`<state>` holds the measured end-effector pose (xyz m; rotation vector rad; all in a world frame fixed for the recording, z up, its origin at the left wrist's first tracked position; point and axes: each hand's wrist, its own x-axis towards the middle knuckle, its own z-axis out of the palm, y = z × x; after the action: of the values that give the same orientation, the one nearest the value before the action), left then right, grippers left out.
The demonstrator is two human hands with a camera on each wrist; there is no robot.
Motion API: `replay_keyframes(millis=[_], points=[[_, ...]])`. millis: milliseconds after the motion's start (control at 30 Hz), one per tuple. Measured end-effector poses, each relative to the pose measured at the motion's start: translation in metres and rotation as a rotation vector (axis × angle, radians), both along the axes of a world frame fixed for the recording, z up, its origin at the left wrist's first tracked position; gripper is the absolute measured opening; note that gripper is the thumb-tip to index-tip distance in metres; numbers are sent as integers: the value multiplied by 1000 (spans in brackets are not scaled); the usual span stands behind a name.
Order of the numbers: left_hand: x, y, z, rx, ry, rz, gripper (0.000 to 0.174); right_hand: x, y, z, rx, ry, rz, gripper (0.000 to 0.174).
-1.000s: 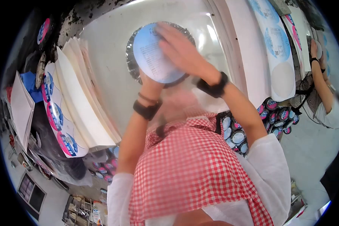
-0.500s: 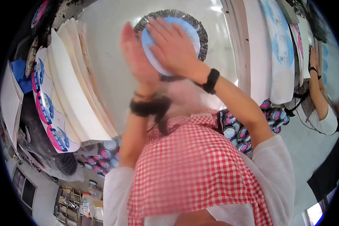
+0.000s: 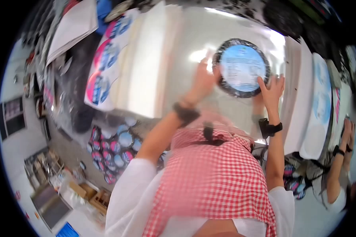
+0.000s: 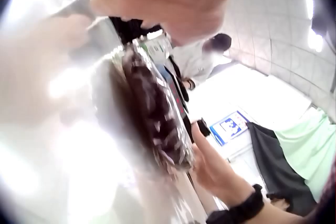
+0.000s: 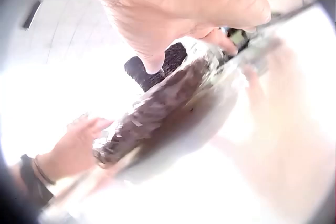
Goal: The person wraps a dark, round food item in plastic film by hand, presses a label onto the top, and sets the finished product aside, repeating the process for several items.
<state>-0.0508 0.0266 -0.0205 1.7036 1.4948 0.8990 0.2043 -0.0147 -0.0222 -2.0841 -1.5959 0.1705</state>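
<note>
A round, dark pack in crinkled clear film (image 4: 152,108) lies flat on the shiny tabletop (image 3: 186,47). On its upper face is a blue and white round label (image 3: 243,65) with printed lines. At the pack's left edge my left hand (image 3: 199,85) is blurred, its fingers loosely extended. My right hand (image 3: 273,93) is at the lower right edge, fingers spread beside the rim, with the thumb reaching onto the label. In the right wrist view the left hand (image 5: 71,145) appears right by the far end of the pack.
Stacked white sheets (image 3: 148,71) and printed label sheets (image 3: 106,67) lie left of the work surface. More blue label sheets (image 3: 320,102) line the right side. Many labelled packs (image 3: 110,152) are heaped below left. Another person's arms (image 3: 338,162) work at far right.
My right hand has gone from lying flat across the label to the pack's lower right edge. The left hand has come to the left edge. The head view has swung, shifting the pack rightward.
</note>
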Motion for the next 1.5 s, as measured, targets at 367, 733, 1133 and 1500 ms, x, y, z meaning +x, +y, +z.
replay_keyframes(millis=[367, 733, 1133, 1500], points=[[-235, -20, 50, -7, 801, 179, 41, -47, 0, 77, -16, -237, 826, 43], [-262, -79, 70, -93, 560, 37, 39, -34, 18, 28, 37, -330, 479, 61], [-307, -86, 12, 377, 872, 735, 27, -37, 20, 22, 92, -394, 487, 59], [-383, -66, 60, -216, 254, 542, 34, -33, 19, 25, 114, -318, 500, 58]])
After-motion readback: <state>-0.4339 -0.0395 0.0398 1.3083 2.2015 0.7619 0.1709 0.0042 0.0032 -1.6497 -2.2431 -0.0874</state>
